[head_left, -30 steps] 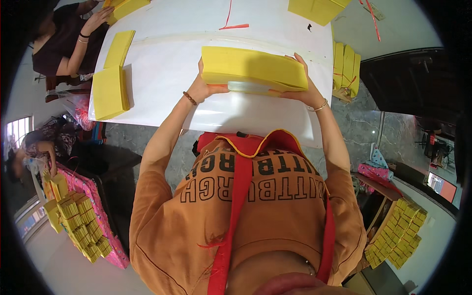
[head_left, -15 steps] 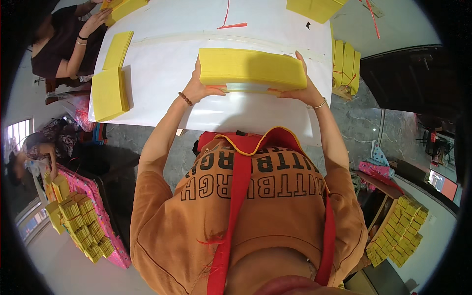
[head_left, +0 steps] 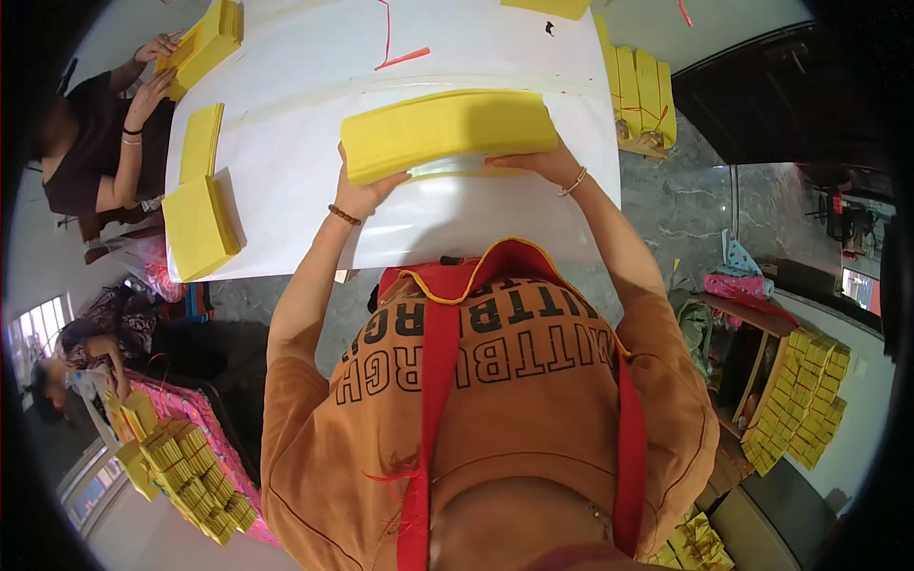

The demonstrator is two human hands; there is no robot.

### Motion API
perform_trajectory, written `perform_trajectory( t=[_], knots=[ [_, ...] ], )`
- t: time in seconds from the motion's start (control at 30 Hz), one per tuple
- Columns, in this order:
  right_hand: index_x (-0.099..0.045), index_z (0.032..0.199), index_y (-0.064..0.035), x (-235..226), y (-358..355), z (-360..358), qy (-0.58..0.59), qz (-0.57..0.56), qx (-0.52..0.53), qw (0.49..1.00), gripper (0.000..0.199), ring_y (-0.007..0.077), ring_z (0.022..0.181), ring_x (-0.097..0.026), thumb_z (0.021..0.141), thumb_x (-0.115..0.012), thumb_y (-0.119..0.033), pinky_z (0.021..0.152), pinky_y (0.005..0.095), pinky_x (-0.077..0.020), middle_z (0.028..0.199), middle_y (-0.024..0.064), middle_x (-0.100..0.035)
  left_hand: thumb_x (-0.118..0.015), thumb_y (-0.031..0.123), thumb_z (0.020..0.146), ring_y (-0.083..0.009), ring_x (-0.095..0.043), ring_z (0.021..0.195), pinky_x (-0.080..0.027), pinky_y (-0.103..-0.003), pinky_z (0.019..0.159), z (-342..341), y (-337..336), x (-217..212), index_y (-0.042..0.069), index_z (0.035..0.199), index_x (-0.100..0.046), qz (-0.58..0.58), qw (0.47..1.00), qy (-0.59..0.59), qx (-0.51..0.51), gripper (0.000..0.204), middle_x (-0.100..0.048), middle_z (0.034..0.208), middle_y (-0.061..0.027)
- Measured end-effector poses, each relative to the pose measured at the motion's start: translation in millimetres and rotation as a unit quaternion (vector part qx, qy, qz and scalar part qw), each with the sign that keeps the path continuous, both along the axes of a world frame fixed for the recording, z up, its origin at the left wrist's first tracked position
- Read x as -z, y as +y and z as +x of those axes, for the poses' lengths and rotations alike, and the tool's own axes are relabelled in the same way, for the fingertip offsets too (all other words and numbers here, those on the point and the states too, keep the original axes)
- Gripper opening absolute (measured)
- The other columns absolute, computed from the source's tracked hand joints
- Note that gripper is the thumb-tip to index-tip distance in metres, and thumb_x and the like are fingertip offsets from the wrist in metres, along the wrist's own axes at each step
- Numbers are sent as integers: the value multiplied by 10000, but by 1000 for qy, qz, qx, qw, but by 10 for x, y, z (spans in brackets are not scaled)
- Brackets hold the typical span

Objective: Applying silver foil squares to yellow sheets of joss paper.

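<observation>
A long, thick stack of yellow paper sheets (head_left: 447, 133) is held up on its side over the white table, its left end slightly lower. My left hand (head_left: 367, 195) grips the left end, thumb along the lower edge. At the other end my right hand (head_left: 547, 164) is closed round the lower right corner, its thumb pointing inward. The stack hides most of the fingers of both hands. Below the stack, a pale, shiny patch and a thin yellow edge show between my thumbs.
More yellow stacks (head_left: 198, 228) lie at the table's left edge. A red strip (head_left: 405, 59) lies on the white table (head_left: 286, 190). A co-worker's hands (head_left: 152, 90) handle yellow paper at far left. Tied yellow bundles (head_left: 640, 90) stand beyond the right edge; others (head_left: 795, 400) are piled lower right.
The whole view has turned a little, so the table and stack sit further left. The stack has tilted, its left end lower. Both my hands keep their hold.
</observation>
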State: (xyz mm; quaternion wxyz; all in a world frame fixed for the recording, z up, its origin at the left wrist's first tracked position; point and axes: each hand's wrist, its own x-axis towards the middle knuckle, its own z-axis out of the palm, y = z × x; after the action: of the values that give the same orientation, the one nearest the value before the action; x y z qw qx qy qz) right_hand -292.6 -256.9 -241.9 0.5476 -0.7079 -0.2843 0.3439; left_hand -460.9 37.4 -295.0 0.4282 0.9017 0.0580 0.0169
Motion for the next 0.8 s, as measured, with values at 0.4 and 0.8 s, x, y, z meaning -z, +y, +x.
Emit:
perform_trajectory(
  t=[0.4, 0.8],
  knots=[
    [-425, 1297, -105, -85, 440, 554, 218, -141, -117, 958, 610, 126, 1034, -543, 827, -560, -471, 830, 274, -467, 1180, 55, -539, -804, 174, 651, -246, -569, 965, -513, -322, 799, -167, -455, -269, -98, 1207, -174, -468, 843, 42, -263, 883, -491, 1091, -207],
    [-124, 1426, -80, -32, 375, 372, 356, 90, 133, 921, 792, 263, 1183, -415, 870, -429, -554, 1007, 396, -291, 1401, 170, -288, -818, 131, 620, -271, -544, 987, -494, -393, 818, -287, -811, -241, -31, 1250, -161, -536, 715, -43, -447, 924, -468, 1124, -196]
  ],
)
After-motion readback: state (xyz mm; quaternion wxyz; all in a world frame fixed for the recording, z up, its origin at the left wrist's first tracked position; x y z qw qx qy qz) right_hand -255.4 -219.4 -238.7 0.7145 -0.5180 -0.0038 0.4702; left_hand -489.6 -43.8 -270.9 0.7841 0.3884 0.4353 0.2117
